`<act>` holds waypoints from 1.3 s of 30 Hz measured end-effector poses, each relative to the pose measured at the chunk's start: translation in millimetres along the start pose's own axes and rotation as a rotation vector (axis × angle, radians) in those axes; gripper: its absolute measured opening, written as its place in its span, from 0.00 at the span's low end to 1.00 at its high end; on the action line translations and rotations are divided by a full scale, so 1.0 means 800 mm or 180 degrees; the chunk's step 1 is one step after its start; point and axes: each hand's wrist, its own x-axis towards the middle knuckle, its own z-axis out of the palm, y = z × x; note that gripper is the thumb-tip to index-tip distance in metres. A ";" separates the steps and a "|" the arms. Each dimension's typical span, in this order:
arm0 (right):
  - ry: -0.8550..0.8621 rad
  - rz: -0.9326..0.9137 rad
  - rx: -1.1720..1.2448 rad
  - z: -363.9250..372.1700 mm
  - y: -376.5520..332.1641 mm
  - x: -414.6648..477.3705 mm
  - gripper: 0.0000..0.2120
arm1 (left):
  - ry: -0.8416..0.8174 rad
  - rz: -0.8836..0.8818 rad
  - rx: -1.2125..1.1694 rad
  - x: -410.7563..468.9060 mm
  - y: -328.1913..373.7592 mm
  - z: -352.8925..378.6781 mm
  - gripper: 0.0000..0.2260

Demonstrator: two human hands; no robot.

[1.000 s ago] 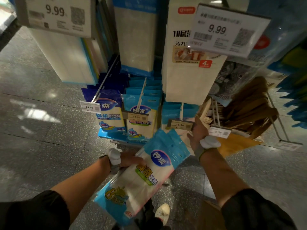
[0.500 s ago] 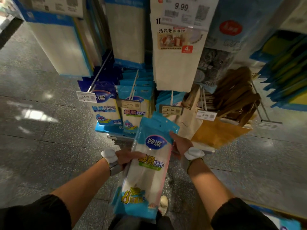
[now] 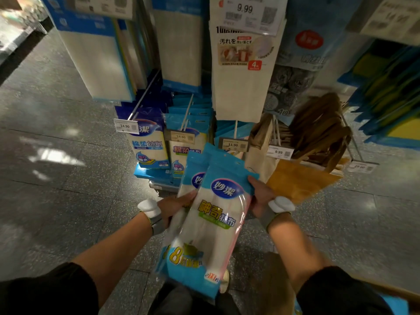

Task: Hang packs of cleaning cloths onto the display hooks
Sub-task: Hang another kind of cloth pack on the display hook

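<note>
**Lot: lower hook row, read left to right**

1. First hook [image 3: 145, 96]. Long wire prong with a 14.90 tag at its tip. Dark-blue packs [image 3: 147, 142] hang on it.
2. Left hand [image 3: 175, 208]. Grip closed on the left edge of the held packs at about mid-height, fingers wrapped behind.
3. Second hook [image 3: 187, 112]. Also tagged 14.90. Light-blue packs [image 3: 188, 148] hang on it, partly hidden by the held goods.
4. Front pack [image 3: 216, 219]. Cleaning cloths with a blue header and a clear body. It is held roughly upright in mid-air between both hands, in front of the lower row and on no hook.
5. Second pack [image 3: 193, 176]. Fanned out behind the front pack to its left. Only its upper part shows.
6. Third hook [image 3: 236, 129]. Its price tag [image 3: 233, 144] reads 11.90. The front pack's header overlaps the tag's lower edge in view, and blue headers hang further back on the prong.
7. Right hand [image 3: 261, 196]. Grip closed on the right edge of the front pack, just under the header.
8. Tote bags [image 3: 261, 151]. Cream with brown handles, to the right of the row. Not part of the job.

**Step in hand (judged):** the packs have been brought up to the display, and hanging has not begun.

**Next move calls for:**
- Settling on a hook. The third looks likeliest, though that is not certain.
- Lifting the header to the prong tip.
- Lining up the punched hole.
- Sliding the pack back past the tag.

With two packs held, the holes must be matched, or the packs hung one at a time.
</note>
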 end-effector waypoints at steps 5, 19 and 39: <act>0.0363 -0.0188 0.0053 -0.027 -0.026 0.004 0.14 | 0.0094 -0.0102 0.0157 -0.003 -0.001 -0.031 0.37; 0.0804 -0.0807 -0.1627 -0.043 -0.057 0.024 0.18 | -0.0065 -0.0259 0.1694 -0.015 0.027 -0.051 0.12; 0.0390 -0.0600 0.0044 0.065 -0.100 0.088 0.11 | -0.0585 0.0372 0.2934 0.028 0.086 -0.022 0.15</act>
